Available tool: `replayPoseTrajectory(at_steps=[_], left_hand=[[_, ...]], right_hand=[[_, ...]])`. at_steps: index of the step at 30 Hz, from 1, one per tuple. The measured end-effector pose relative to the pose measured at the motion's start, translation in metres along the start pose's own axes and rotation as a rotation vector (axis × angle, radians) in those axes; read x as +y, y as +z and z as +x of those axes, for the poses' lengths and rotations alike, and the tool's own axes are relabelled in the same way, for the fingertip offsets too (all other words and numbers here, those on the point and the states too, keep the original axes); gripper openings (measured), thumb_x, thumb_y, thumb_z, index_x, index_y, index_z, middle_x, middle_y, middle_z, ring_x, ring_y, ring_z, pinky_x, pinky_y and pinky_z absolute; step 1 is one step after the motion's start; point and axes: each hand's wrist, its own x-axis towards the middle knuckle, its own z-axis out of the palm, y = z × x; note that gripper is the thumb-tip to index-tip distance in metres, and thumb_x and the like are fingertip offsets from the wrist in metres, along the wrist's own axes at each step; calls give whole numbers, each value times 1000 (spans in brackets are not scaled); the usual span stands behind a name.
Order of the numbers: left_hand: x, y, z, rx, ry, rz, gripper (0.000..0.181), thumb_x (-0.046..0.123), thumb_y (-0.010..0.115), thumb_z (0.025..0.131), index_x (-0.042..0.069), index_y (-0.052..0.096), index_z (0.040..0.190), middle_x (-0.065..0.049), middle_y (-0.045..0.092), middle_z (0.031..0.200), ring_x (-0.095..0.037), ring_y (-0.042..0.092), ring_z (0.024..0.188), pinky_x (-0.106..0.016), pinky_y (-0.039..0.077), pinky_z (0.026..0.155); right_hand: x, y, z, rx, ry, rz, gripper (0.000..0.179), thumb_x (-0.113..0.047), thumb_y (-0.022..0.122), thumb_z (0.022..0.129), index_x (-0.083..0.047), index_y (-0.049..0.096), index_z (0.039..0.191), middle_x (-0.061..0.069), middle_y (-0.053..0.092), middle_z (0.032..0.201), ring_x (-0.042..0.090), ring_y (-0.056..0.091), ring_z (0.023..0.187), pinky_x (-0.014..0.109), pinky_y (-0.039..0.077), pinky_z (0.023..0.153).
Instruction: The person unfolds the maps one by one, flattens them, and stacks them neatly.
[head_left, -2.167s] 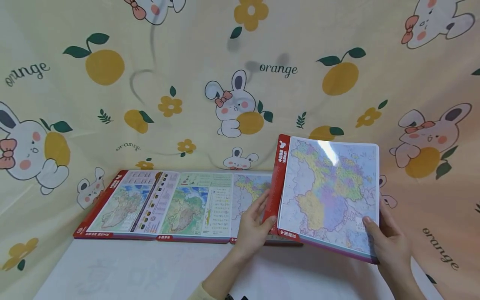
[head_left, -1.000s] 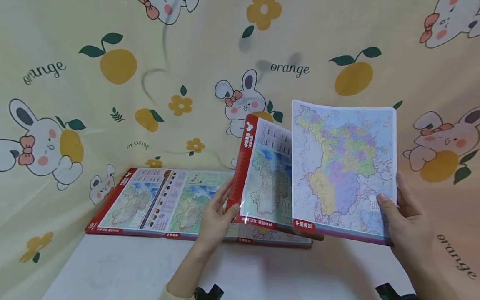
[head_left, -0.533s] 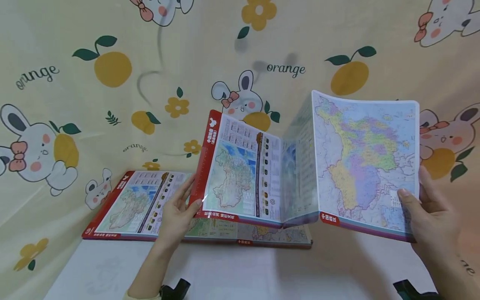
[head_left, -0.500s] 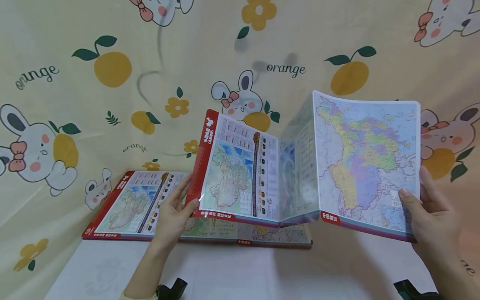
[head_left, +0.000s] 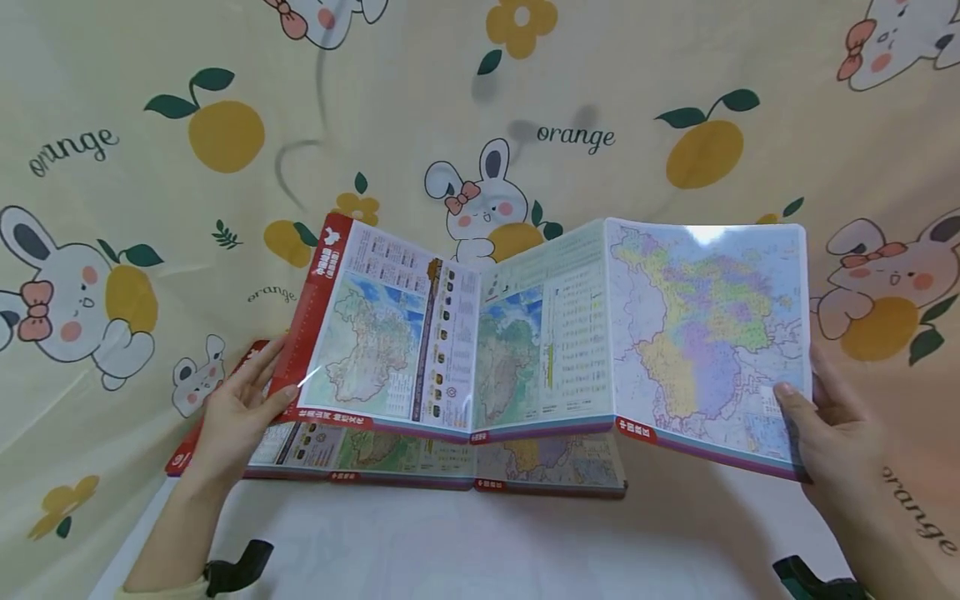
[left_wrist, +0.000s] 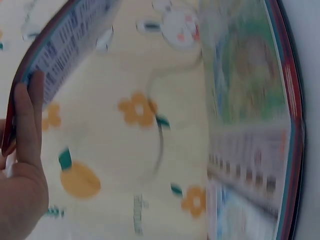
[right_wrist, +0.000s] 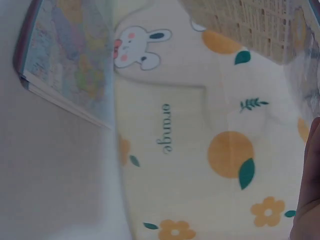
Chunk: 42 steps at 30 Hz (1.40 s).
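Between both hands a laminated folding map (head_left: pixel 543 350) hangs in the air, spread into three zigzag panels with a red border on the left. My left hand (head_left: pixel 232 417) pinches its left edge, thumb in front and the other fingers behind. At the opposite edge my right hand (head_left: pixel 843 421) grips the political-map panel, its thumb on the front. A similar unfolded map (head_left: pixel 420 458) lies below and behind, partly covered by the held one. In the left wrist view my left hand (left_wrist: pixel 25 185) has the map's edge; the right wrist view shows the held map's back (right_wrist: pixel 250 25).
The lying map rests on a white table (head_left: pixel 525 542) near the back. Behind it hangs a cream cloth (head_left: pixel 405 100) printed with oranges, rabbits and flowers. Black straps (head_left: pixel 240 567) sit around both wrists.
The held map was folded together; my left hand has drawn its edge far to the left, spreading the panels out. My right hand shifted right, then slightly back, keeping its grip.
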Motion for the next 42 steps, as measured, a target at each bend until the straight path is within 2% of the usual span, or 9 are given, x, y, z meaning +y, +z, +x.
replayPoseTrajectory(at_steps=[5, 11, 18, 23, 26, 29, 37, 40, 42], left_hand=[[-8, -43, 7, -27, -6, 135, 72, 21, 64, 105, 32, 28, 166, -14, 26, 170, 1, 53, 119, -20, 59, 81], [-22, -82, 11, -14, -82, 316, 69, 30, 58, 107, 36, 22, 166, -21, 23, 170, 3, 49, 113, -20, 60, 79], [-44, -112, 17, -25, -159, 422, 67, 29, 52, 110, 27, 17, 167, -30, 19, 167, -50, 29, 143, -15, 57, 75], [-69, -120, 15, 0, -194, 467, 67, 23, 53, 109, 16, 18, 166, -33, 16, 166, -62, 17, 147, -13, 54, 79], [-82, -119, 13, -9, -208, 473, 66, 16, 52, 109, 13, 18, 166, -32, 14, 167, -61, 12, 150, -47, 52, 106], [-91, -118, 12, -21, -224, 491, 66, 13, 49, 109, 12, 17, 166, -33, 10, 167, -60, 6, 151, -80, 28, 108], [-112, -115, 14, -33, -264, 648, 69, 9, 53, 104, 5, 20, 164, -43, 14, 161, -65, 17, 144, -79, 34, 105], [-122, -114, 15, -46, -220, 756, 64, 6, 55, 101, -5, 29, 159, -47, 25, 153, -64, 33, 133, -76, 41, 101], [-127, -112, 15, -52, -166, 814, 58, 2, 57, 99, -11, 39, 152, -48, 33, 146, -63, 38, 127, -75, 42, 99]], right_hand=[[12, 2, 2, -17, 159, 16, 71, -16, 72, 98, -38, 42, 159, -8, 65, 134, 18, 79, 80, 36, 62, 62], [40, 9, 4, -82, 141, -119, 70, -15, 69, 101, -32, 38, 161, -15, 67, 124, 12, 77, 77, 28, 62, 62], [83, 22, 9, -110, 171, -317, 68, -19, 67, 103, -26, 35, 163, -22, 69, 111, 4, 72, 75, 23, 60, 58], [112, 37, 9, -143, 220, -445, 67, -22, 62, 106, -23, 29, 165, 18, 58, 147, 3, 69, 76, 23, 59, 61], [127, 44, 7, -152, 261, -455, 66, -19, 61, 107, -22, 29, 165, 27, 47, 154, 2, 67, 76, 22, 59, 63], [139, 46, 6, -174, 279, -466, 66, -16, 61, 106, -20, 30, 165, 27, 46, 154, 1, 68, 78, 22, 59, 65], [154, 46, 4, -269, 175, -722, 67, -20, 64, 105, -6, 32, 162, 32, 48, 149, 20, 72, 87, 29, 60, 63], [155, 49, 4, -327, 179, -842, 76, -27, 65, 103, -2, 26, 163, 34, 40, 155, 43, 63, 121, 47, 58, 94], [157, 50, 4, -388, 175, -894, 82, -29, 67, 102, 3, 21, 163, 35, 32, 160, 53, 42, 141, 59, 42, 113]])
